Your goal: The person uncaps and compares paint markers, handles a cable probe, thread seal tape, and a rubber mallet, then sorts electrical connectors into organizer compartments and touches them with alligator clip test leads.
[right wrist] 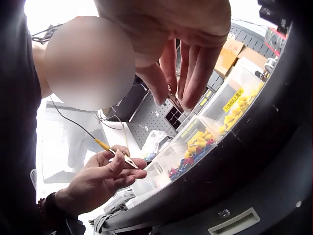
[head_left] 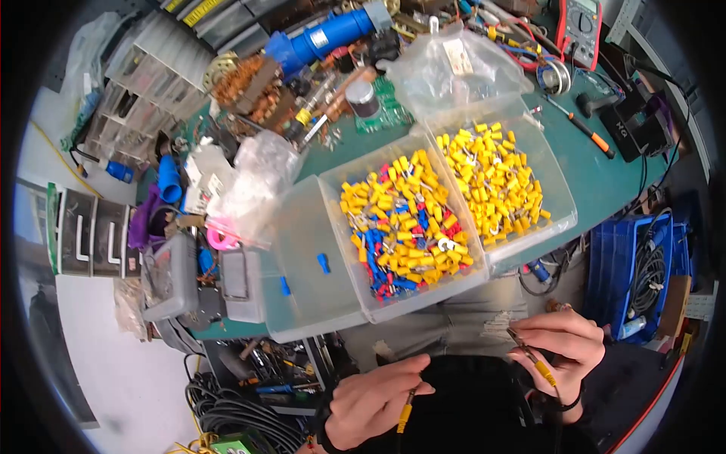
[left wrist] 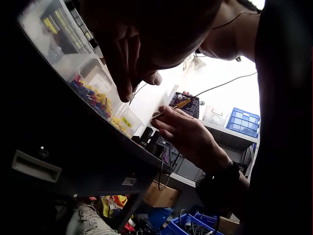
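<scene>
Low in the head view, both hands are held in front of the dark-clothed torso, near the bench's front edge. Between thumb and fingers, the left hand (head_left: 374,405) pinches an alligator clip with a yellow sleeve (head_left: 405,416) and a thin dark lead. Its metal jaws show in the right wrist view, where the clip (right wrist: 128,160) lies along the fingers. A second yellow-sleeved alligator clip (head_left: 543,370) is pinched by the right hand (head_left: 567,348), tip pointing up and left. Its lead runs down past the wrist. The two clips are apart.
A clear bin (head_left: 476,274) of mixed yellow, blue and red crimp terminals stands beyond the hands. Beside it is a bin (head_left: 563,224) of yellow terminals. The left tray (head_left: 302,219) has two blue pieces. Tools, a multimeter (head_left: 581,34) and scrap crowd the green bench (head_left: 597,178).
</scene>
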`<control>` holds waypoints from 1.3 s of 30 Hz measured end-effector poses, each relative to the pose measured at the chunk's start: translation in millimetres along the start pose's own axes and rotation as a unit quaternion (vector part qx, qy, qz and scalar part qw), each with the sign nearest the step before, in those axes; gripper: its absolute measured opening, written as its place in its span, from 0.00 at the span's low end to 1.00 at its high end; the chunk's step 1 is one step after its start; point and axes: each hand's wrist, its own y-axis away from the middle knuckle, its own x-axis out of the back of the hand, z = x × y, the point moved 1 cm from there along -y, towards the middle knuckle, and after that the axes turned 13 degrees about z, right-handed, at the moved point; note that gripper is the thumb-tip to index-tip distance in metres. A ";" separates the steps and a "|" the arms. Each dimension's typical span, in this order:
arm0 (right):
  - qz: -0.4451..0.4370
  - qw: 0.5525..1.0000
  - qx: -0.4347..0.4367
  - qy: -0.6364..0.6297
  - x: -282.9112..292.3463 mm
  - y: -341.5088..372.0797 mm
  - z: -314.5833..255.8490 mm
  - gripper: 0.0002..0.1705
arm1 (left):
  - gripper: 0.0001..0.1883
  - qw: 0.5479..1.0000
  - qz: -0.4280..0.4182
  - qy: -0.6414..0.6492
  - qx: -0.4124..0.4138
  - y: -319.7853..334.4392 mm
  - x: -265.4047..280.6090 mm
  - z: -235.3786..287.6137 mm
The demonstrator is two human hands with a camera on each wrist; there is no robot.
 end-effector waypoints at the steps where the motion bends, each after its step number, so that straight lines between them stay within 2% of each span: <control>1: 0.013 1.000 -0.023 -0.002 0.6 2.2 1.1 0.13 | 0.10 1.000 -0.020 0.002 -0.007 0.2 0.1 -3.3; 3: 0.042 0.998 -0.036 -0.019 -6.2 3.4 1.3 0.11 | 0.11 0.998 -0.039 -0.051 -0.027 -4.2 5.5 -0.5; 7: 0.055 0.998 0.007 -0.042 -23.5 -6.8 -2.1 0.13 | 0.10 0.998 -0.001 -0.039 -0.045 3.4 9.9 -6.8; 9: 0.062 0.994 -0.011 -0.085 -31.8 -10.6 -4.6 0.14 | 0.09 0.999 0.034 -0.034 -0.012 10.5 10.7 -10.2; 12: 0.062 0.994 0.034 -0.087 -42.5 -22.0 -9.9 0.14 | 0.09 0.997 0.066 -0.030 -0.019 19.7 7.1 -26.0; 13: 0.035 0.994 0.073 -0.073 -41.0 -29.7 -11.3 0.15 | 0.09 0.996 0.067 -0.047 -0.029 22.5 7.0 -30.4; 15: 0.033 0.992 0.076 -0.097 -44.4 -36.1 -8.4 0.15 | 0.10 0.997 0.056 -0.044 -0.035 30.0 6.1 -46.8; 18: 0.046 0.995 0.055 -0.064 -42.6 -47.3 -16.8 0.16 | 0.10 0.996 0.062 -0.067 0.019 24.8 9.9 -55.8; 20: 0.037 0.995 0.071 -0.065 -44.7 -49.2 -10.9 0.16 | 0.11 0.993 0.085 -0.055 0.068 17.9 11.9 -64.3; 21: 0.032 0.996 0.068 -0.054 -44.8 -51.8 -9.3 0.16 | 0.10 0.992 0.089 -0.077 0.048 20.9 13.4 -74.8; 24: -0.010 0.994 0.107 -0.038 -43.6 -59.6 -6.6 0.15 | 0.11 0.982 0.108 -0.151 0.032 28.7 20.9 -88.5; 26: -0.025 0.993 0.099 -0.053 -42.9 -64.5 -6.5 0.16 | 0.11 0.975 0.124 -0.181 0.017 34.8 24.2 -93.7; 31: -0.094 0.986 0.133 -0.023 -46.3 -87.2 -12.1 0.17 | 0.11 0.973 0.116 -0.200 0.014 38.9 23.4 -98.4; 34: -0.116 0.983 0.144 0.005 -52.5 -97.0 -12.6 0.17 | 0.14 0.967 0.079 -0.235 0.051 50.5 19.7 -101.2; 36: -0.165 0.976 0.139 0.020 -57.5 -105.2 -16.7 0.16 | 0.14 0.977 0.049 -0.203 0.038 51.8 16.8 -101.4; 37: -0.204 0.969 0.136 0.026 -59.0 -108.9 -17.3 0.13 | 0.13 0.965 0.024 -0.259 -0.016 48.7 14.0 -95.4; 38: -0.211 0.967 0.138 0.027 -60.4 -110.4 -17.5 0.13 | 0.13 0.966 0.029 -0.257 -0.010 45.3 14.2 -92.9; 39: -0.225 0.963 0.144 0.035 -62.0 -111.0 -17.7 0.12 | 0.12 0.979 0.034 -0.202 0.003 42.9 14.8 -90.4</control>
